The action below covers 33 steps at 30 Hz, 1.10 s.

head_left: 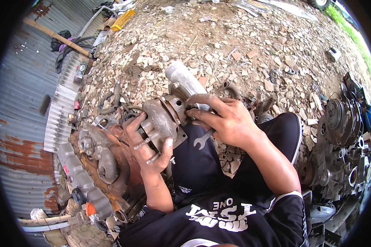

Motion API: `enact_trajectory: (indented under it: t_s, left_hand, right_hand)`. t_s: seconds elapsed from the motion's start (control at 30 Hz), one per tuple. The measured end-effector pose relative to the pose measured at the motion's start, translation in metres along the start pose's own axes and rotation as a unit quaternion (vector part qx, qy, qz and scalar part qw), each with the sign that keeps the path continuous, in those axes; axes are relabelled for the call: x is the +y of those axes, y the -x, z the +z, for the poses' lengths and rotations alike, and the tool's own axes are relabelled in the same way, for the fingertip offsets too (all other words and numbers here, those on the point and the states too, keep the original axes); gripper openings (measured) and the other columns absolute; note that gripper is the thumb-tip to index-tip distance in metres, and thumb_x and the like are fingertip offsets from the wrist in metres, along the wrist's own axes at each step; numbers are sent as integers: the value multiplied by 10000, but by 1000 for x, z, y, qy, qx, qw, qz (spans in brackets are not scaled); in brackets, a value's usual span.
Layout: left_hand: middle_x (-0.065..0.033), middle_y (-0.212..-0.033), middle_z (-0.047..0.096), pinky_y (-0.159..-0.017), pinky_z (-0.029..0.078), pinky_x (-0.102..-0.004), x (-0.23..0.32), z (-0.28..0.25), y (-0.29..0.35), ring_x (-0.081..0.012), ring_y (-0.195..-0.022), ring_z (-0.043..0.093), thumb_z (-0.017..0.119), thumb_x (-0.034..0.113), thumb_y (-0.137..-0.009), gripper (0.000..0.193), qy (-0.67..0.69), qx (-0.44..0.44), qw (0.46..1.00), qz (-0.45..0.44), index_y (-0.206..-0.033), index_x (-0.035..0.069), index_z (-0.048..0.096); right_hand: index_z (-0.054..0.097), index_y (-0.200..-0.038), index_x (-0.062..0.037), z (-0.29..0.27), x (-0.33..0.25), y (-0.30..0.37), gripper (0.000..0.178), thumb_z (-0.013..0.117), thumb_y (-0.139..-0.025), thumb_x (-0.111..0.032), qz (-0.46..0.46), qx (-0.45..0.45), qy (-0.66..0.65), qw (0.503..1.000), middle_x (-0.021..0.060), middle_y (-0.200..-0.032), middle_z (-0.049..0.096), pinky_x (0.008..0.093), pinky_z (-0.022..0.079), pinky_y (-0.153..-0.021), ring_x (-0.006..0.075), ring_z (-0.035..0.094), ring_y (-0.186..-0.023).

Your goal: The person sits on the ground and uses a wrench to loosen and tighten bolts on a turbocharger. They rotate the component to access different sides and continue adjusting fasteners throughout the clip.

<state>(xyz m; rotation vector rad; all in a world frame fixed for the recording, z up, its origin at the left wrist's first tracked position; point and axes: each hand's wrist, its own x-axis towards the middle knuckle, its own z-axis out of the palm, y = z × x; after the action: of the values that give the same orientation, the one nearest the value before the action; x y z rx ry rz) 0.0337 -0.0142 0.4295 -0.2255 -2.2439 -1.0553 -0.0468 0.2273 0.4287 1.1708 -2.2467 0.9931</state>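
A grey metal turbocharger (157, 119) is held up over my lap. My left hand (150, 158) grips its rounded housing from below and the left, with the thumb on the near side and bolts sticking out beside the palm. A lighter silver pipe-shaped part (185, 78) points away from its far side. My right hand (228, 119) is closed at the turbocharger's right side, fingertips against its middle. From under those fingers juts the open jaw of a wrench (202, 140); the rest of the wrench is mostly hidden by the hand.
On the left lie a manifold-like casting (101, 158), a long grey engine cover (84, 181) and a rusty sheet-metal wall (20, 136). Piled engine parts (334, 152) stand at the right. Stony ground (235, 45) stretches ahead, with a yellow crate (123, 20) far left.
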Motion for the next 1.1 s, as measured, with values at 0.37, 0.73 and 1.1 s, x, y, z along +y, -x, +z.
enact_trajectory:
  t_s: [0.37,0.73,1.1]
  left_hand:
    - [-203,-1187,538,-992,430,-509,-2,-2,-1,-335,-1123,531,768,418,-789,793,-16,-5,1000,10,-1367,-38,474]
    - [-220,-1222,537,-1020,415,-519,-5,-3,1,-351,-1133,531,768,423,-780,799,9,4,1000,-13,-1364,-39,479]
    - [-209,-1233,520,-1016,431,-510,-9,-6,2,-331,-1146,536,772,415,-781,803,-3,1,1000,-8,-1376,-34,476]
  right_hand:
    - [745,-1196,-170,5,4,0,430,839,-777,-198,-11,30,-19,999,41,-1319,666,366,621,-730,238,749,-929]
    - [779,-987,-143,4,-6,-4,247,855,-753,-134,34,33,-32,998,49,-1352,640,354,599,-640,216,740,-840]
    - [767,-946,-123,12,-5,0,232,851,-737,-68,43,41,-57,997,72,-1353,644,369,618,-709,256,745,-935]
